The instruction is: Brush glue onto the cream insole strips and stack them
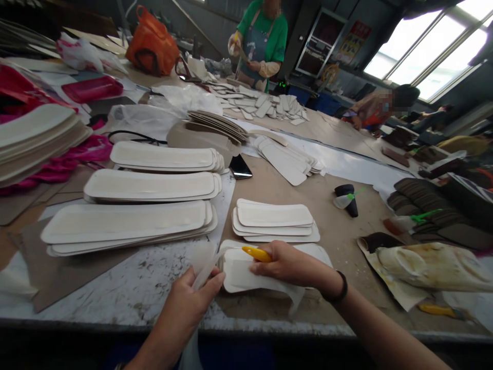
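My left hand pinches a translucent whitish strip between thumb and fingers, beside the near stack of panels; part of the strip hangs below the hand. My right hand is closed around a yellow-handled tool, whose working end I cannot make out. Its fingertips touch the top white panel of the near stack. A thin sheet end droops from the panel's front edge under the right wrist. Just behind lies another stack of short white panels.
Three stacks of longer white panels stand left. A black cup-like holder, a stained plastic container and a yellow-handled brush lie right. Dark pieces are piled beyond. A person in green stands across the table.
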A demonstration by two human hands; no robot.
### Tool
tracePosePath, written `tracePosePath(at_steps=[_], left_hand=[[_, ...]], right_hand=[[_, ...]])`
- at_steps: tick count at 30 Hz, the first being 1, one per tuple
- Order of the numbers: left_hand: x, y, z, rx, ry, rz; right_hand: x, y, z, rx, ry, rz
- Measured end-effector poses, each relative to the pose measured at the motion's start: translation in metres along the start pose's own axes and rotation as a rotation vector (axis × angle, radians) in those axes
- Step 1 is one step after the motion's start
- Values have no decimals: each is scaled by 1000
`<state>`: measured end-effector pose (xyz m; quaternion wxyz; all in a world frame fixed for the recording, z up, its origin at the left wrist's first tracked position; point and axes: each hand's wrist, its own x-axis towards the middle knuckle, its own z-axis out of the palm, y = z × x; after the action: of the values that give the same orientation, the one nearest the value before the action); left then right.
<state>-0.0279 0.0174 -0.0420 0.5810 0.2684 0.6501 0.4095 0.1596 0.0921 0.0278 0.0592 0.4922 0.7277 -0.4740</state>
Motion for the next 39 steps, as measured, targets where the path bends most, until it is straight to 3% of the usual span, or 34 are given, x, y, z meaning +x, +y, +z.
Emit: tracePosePath(at_steps=[13,20,24,30,35,39], left_hand=[[5,0,6,87,8,-8],[10,15,7,203,-150,68],[5,15,6,144,-109,37],[2,6,3,144,-76,-40],[8,-3,0,276,-17,-60],[10,-5,0,296,1,-66]], right_hand=[[21,-3,9,-362,43,-8],[17,-8,17,-502,113,-54],[-21,11,12,-523,201,86],[-85,68,4,-306,454,279],[-79,75,11,-423,534,480],[-69,71,10,-470,502,519]])
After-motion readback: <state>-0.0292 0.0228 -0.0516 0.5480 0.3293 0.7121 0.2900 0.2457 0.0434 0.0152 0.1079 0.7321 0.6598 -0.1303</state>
